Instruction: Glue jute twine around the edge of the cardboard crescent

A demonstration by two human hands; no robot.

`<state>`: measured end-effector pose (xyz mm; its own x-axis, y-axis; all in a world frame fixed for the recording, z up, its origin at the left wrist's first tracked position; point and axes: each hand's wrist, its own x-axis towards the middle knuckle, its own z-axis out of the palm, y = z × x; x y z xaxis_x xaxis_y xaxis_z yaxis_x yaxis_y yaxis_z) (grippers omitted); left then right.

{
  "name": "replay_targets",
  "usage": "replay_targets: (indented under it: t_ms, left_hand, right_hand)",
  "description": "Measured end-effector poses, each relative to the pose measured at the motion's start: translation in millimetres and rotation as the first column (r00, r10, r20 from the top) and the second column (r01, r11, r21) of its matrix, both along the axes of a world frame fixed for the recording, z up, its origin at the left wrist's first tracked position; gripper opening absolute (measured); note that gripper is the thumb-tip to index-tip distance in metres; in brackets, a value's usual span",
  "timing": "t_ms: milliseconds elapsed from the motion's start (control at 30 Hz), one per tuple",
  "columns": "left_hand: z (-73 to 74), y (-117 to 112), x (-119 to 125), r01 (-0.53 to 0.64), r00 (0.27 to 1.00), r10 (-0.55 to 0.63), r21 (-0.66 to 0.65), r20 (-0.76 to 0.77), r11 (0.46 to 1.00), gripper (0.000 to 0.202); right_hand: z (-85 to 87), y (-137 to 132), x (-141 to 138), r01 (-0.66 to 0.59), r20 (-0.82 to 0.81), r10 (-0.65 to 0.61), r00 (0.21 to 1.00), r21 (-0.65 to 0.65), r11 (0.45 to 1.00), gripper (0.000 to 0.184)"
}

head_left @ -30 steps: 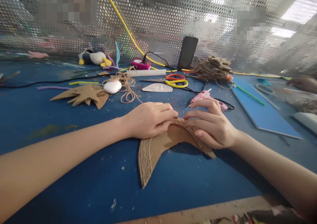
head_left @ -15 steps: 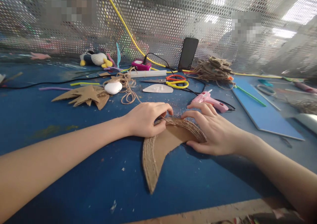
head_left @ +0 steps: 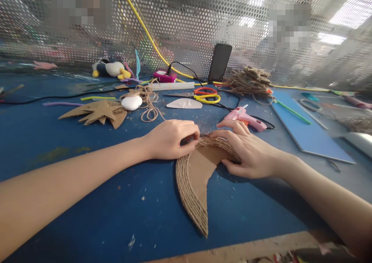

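A crescent of brown cardboard (head_left: 197, 170) lies on the blue table (head_left: 87, 201), its outer edge lined with rows of jute twine. My left hand (head_left: 170, 139) is closed in a pinch at the crescent's upper left edge, fingers pressed on the twine there. My right hand (head_left: 247, 150) rests on the crescent's upper right arm, fingers curled over it and pressing it down. The lower tip of the crescent points toward me, free of both hands.
A pink glue gun (head_left: 245, 117) lies just behind my right hand. Farther back are yellow and red scissors (head_left: 205, 94), loose twine (head_left: 148, 100), cardboard star pieces (head_left: 99, 111), a white oval object (head_left: 131, 102), a twine pile (head_left: 250, 80), a black phone (head_left: 219, 61) and a blue board (head_left: 310, 131).
The crescent has turned on the table, its lower tip swinging to the right. My right hand has slid along the upper arm toward my left hand.
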<state>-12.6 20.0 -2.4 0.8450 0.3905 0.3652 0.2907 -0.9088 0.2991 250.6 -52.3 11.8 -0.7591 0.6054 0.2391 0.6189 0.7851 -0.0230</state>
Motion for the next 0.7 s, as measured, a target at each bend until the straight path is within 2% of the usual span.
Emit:
replay_targets:
  t_ms: [233, 433, 700]
  left_hand:
    - [-2.3, 1.8, 0.4, -0.033, 0.999, 0.033, -0.005, -0.012, 0.999, 0.013]
    - [-3.1, 1.7, 1.1, -0.054, 0.998, 0.054, 0.007, -0.024, 0.999, 0.014]
    - [-2.9, 0.9, 1.2, -0.072, 0.997, 0.073, 0.01, -0.028, 0.997, 0.015]
  right_hand:
    - [2.2, 2.6, 3.2, -0.045, -0.002, 0.045, 0.999, -0.043, 0.998, 0.057]
    - [2.3, 3.0, 4.0, -0.033, 0.023, 0.035, 0.999, -0.096, 0.995, 0.051]
    - [2.0, 2.9, 2.8, -0.034, 0.03, 0.036, 0.999, -0.056, 0.998, 0.051]
